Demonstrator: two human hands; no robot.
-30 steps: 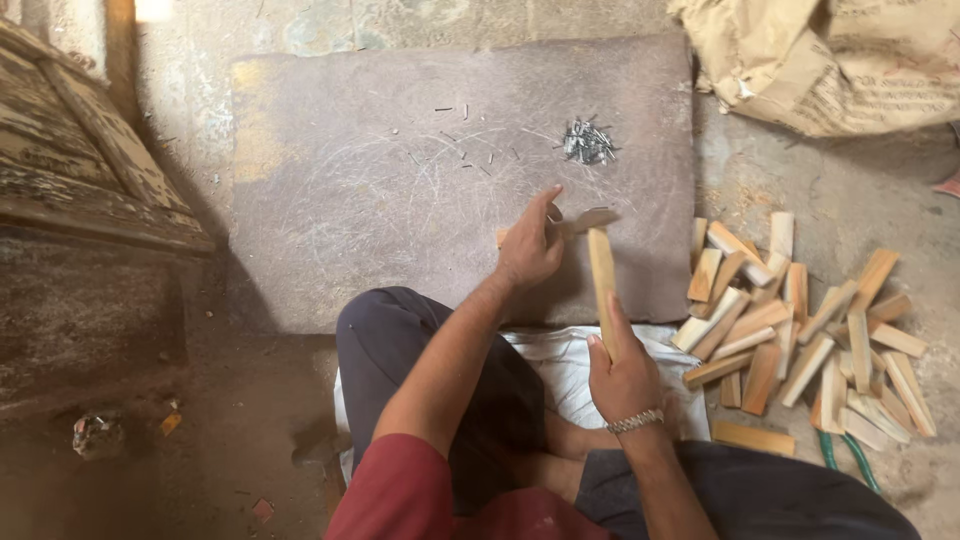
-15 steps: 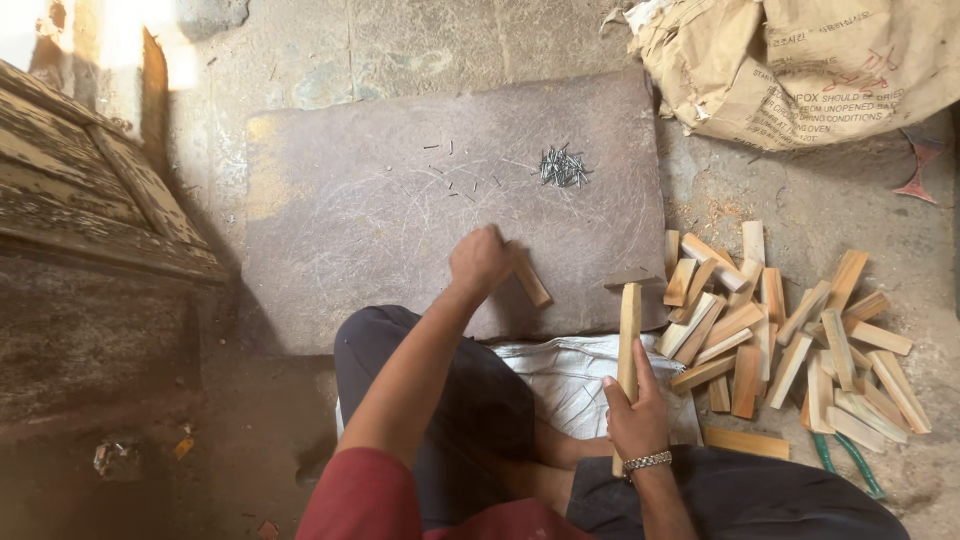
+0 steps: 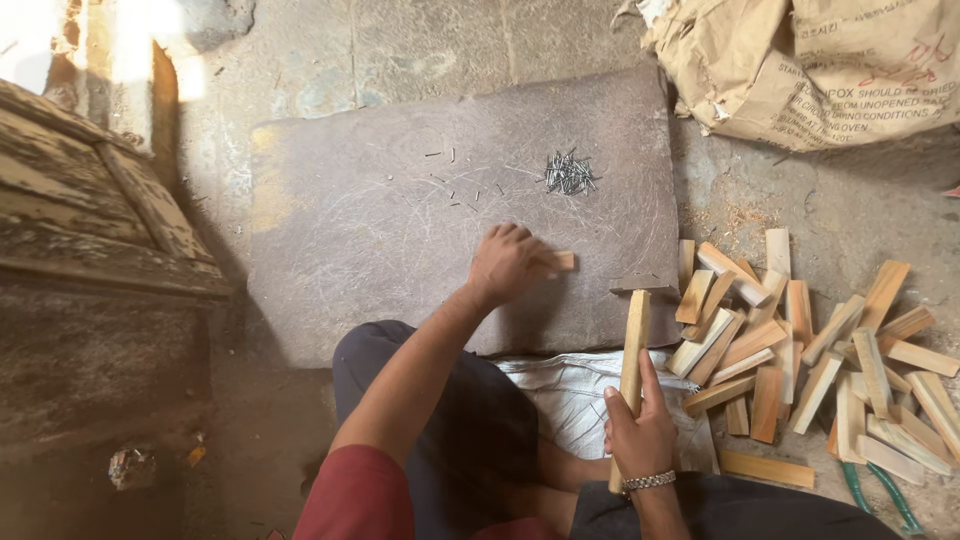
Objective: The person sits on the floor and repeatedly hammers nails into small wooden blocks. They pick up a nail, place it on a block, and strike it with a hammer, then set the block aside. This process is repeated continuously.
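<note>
- The left hand point(image 3: 507, 265), fingers curled, presses a small wood block point(image 3: 558, 262) on the slab point(image 3: 380, 240); it might slip.
- The right hand point(image 3: 640, 432), fingers wrapped round the hammer handle point(image 3: 631, 360), could strike those fingers.

Scratched matt metal slab point(image 3: 400, 250), pale raw wooden blocks point(image 3: 830, 350), crumpled paper sack point(image 3: 800, 60)

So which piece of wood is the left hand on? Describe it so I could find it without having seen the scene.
Start at the big grey stone slab on the floor. Near its lower right part, the left hand presses on a small wooden block, with only its pale end showing past the fingers. Unlike the pile of wooden blocks lying off the slab to the right, it lies alone on the stone.
</note>
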